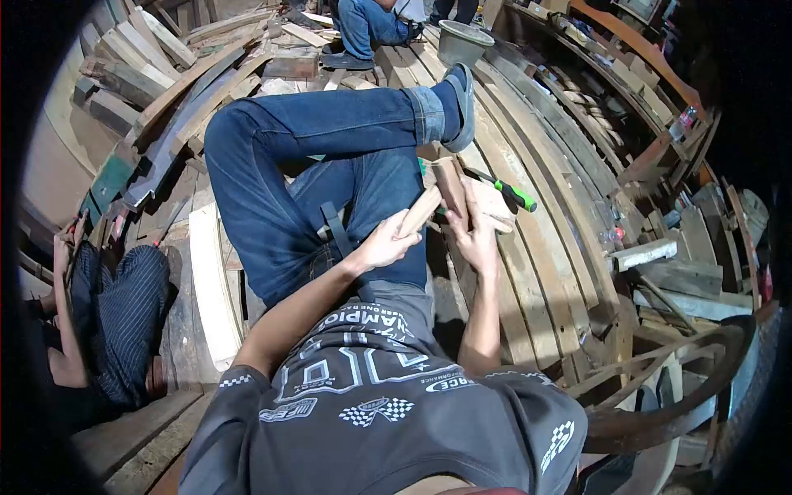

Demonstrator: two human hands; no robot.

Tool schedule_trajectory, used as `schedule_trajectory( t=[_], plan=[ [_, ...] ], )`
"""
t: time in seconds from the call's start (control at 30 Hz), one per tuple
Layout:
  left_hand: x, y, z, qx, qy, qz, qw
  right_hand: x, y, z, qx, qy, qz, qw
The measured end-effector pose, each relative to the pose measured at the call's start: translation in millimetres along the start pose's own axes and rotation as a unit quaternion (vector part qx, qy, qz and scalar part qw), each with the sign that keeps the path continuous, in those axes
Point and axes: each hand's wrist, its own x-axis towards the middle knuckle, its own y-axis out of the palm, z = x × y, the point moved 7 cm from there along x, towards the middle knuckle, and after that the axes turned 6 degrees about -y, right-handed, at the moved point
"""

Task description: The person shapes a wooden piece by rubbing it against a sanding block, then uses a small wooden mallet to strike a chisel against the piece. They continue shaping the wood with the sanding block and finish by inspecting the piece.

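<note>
My left hand [388,244] is closed round a short pale wooden block [419,212], beside my raised knee. The block's upper end is close to a darker brown wood piece [450,188]; I cannot tell whether they touch. My right hand [476,239] holds that brown piece upright, fingers along its side. Just right of it lies a pale wood piece [492,200], with a tool with a green and black handle [517,195] across it. A dark strap or bar [336,229] rests over my lap.
Long planks [528,272] run along my right. A grey bucket [464,43] stands ahead, near a seated person [363,33]. Another person [128,305] sits at the left, beside a pale board [213,285]. Curved wooden frames [660,425] are at lower right.
</note>
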Motion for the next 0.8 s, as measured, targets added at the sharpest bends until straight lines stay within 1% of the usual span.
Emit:
schedule_trajectory(
  t=[0.07,0.1,0.13,0.17,0.2,0.23,0.27,0.33,0.37,0.4,0.47,0.5,0.53,0.57,0.63,0.67,0.73,0.8],
  plan=[
    [-2,2,-1,-0.043,-0.005,-0.002,0.999,-6,15,3,-0.012,0.029,0.125,0.992],
    [-3,2,-5,-0.051,-0.004,-0.006,0.999,-7,21,12,-0.060,-0.090,0.158,0.981],
    [-3,1,-8,-0.058,-0.003,-0.009,0.998,-9,21,4,-0.022,-0.017,0.192,0.981],
    [0,-1,-2,-0.040,-0.005,-0.003,0.999,-7,12,-3,-0.042,-0.032,0.159,0.986],
    [2,1,-1,-0.046,-0.020,0.022,0.998,-1,5,0,-0.062,-0.045,0.128,0.989],
    [1,0,0,-0.025,-0.018,0.013,0.999,5,-4,1,-0.023,-0.017,0.060,0.998],
    [0,0,0,-0.003,-0.015,0.003,1.000,4,-3,-5,0.016,0.081,0.076,0.994],
    [1,-1,0,-0.049,-0.010,-0.016,0.999,-6,17,-3,-0.042,0.012,0.158,0.987],
    [1,-2,-1,-0.069,-0.009,-0.025,0.997,-10,27,2,-0.046,-0.033,0.204,0.977],
    [3,-2,0,-0.056,-0.004,-0.016,0.998,-5,21,22,-0.040,-0.149,0.153,0.976],
    [3,-2,4,-0.032,0.000,-0.004,0.999,0,5,0,-0.064,-0.076,0.143,0.985],
    [3,-2,4,-0.007,-0.008,0.011,1.000,2,-4,-10,0.038,0.040,0.091,0.994],
    [1,-1,4,-0.005,-0.009,0.013,1.000,5,-13,-20,0.007,0.023,0.022,0.999],
    [0,-1,4,-0.003,-0.009,0.015,1.000,0,-6,-21,0.035,0.041,0.038,0.998],
    [-3,0,-2,-0.021,-0.026,0.005,0.999,-4,10,2,-0.024,-0.089,0.074,0.993],
    [-4,1,-7,-0.095,-0.021,0.013,0.995,-10,24,-4,0.015,-0.042,0.175,0.984],
    [-3,-1,-1,-0.086,-0.031,0.013,0.996,-7,18,2,-0.012,-0.054,0.223,0.973],
    [-2,-2,0,-0.028,-0.029,0.031,0.999,7,-6,-9,0.006,-0.063,0.075,0.995]
  ],
)
